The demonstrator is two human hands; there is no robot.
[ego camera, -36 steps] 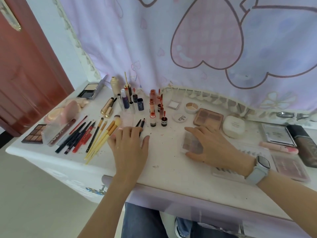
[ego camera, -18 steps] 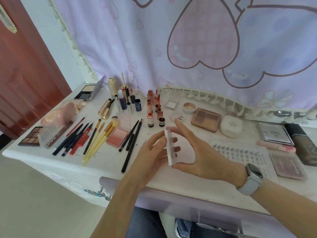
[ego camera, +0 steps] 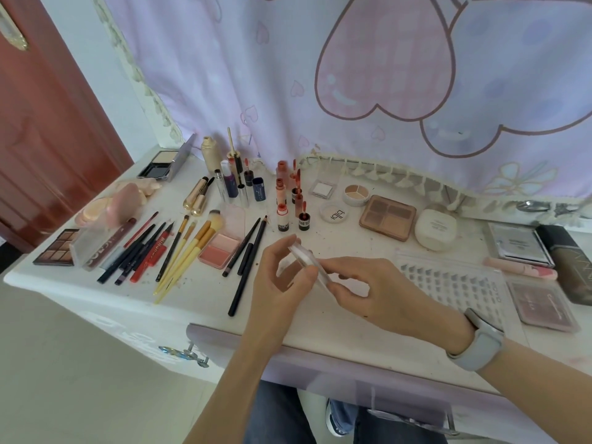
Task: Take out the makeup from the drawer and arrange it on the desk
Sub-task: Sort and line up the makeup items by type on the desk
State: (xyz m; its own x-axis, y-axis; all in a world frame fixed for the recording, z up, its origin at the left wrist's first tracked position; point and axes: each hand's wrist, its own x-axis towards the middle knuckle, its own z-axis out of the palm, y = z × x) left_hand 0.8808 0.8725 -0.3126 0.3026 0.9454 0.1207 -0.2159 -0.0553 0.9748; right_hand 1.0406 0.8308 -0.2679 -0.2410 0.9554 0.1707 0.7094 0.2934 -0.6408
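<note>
Both my hands hold a thin clear plastic palette case (ego camera: 306, 261) edge-up above the middle of the white desk (ego camera: 205, 293). My left hand (ego camera: 278, 277) pinches its near-left end between thumb and fingers. My right hand (ego camera: 381, 290), with a watch on the wrist, grips its lower right end. Left of the hands lie a pink blush palette (ego camera: 221, 248), yellow brushes (ego camera: 189, 251) and dark pencils (ego camera: 246, 261). Small lip tint bottles (ego camera: 283, 216) stand behind my hands.
A brown eyeshadow palette (ego camera: 387, 217), a white round compact (ego camera: 435, 230) and a lash tray (ego camera: 448, 280) lie to the right. Dark boxes (ego camera: 567, 261) sit at the far right. The lilac drawer front (ego camera: 320, 370) runs under the desk edge. A heart-print curtain (ego camera: 352, 75) hangs behind.
One second ago both hands lay flat on the desk, the right on the case. They lifted it, and it has tilted from upright to slanting since half a second ago.
</note>
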